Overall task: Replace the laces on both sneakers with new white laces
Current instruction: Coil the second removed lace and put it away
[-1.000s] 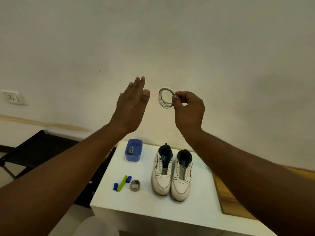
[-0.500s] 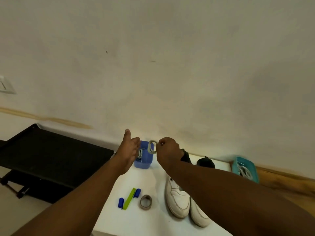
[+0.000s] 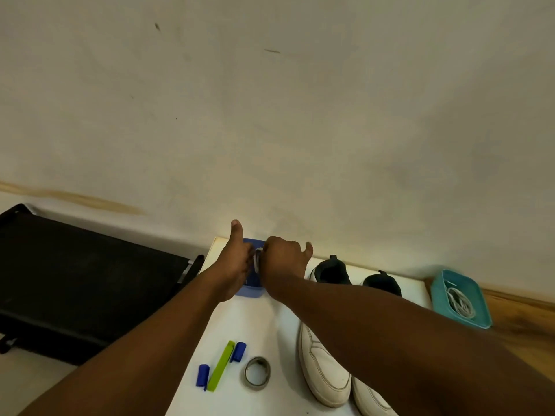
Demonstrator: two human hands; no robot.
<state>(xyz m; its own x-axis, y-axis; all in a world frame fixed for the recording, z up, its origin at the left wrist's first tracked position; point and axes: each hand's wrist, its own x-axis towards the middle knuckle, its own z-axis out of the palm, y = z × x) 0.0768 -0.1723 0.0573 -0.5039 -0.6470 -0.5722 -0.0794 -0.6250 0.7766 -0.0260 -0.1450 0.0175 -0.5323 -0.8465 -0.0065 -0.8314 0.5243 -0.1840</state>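
Black folding table (image 3: pixel 81 280) at left, white table (image 3: pixel 270 319) beside it. On the white top, two white sneakers (image 3: pixel 326 373) side by side, without laces. At right, teal tray (image 3: pixel 441 291) with coiled laces (tangled). Over the blue box (image 3: pixel 250 291): left hand (image 3: pixel 234 262) flat, thumb up; right hand (image 3: pixel 280 259) pinching a coiled white lace (image 3: pixel 257 259). Nearer: tape roll (image 3: pixel 257 372), green clip (image 3: pixel 220 366).

Both forearms (image 3: pixel 150 340) are bare, with no sleeves or jewellery visible.
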